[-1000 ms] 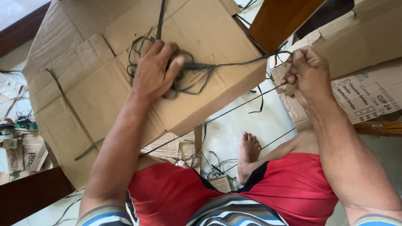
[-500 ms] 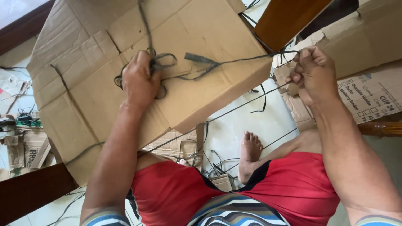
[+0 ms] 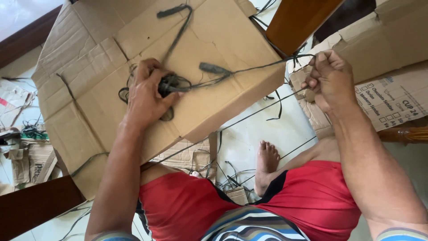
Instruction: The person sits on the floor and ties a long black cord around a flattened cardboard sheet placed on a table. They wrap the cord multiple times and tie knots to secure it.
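A large brown cardboard box (image 3: 98, 58) lies tilted across my lap. My left hand (image 3: 147, 96) presses on its top face and is closed on a tangled knot of dark cord (image 3: 171, 84). From that knot a dark cord (image 3: 249, 69) runs right to my right hand (image 3: 327, 80), which pinches its end in a fist beyond the box's right corner. Another strand (image 3: 176, 27) loops up over the box's top.
I sit on a pale floor in red shorts, my bare foot (image 3: 266, 163) below the box. Flattened printed cardboard (image 3: 392, 100) lies at right, a wooden leg (image 3: 298, 20) stands above, and scraps of cord and cardboard (image 3: 26, 147) lie at left.
My left hand has slid left and down across the box with the knot of cord. My right hand has stayed at the right, keeping the cord taut.
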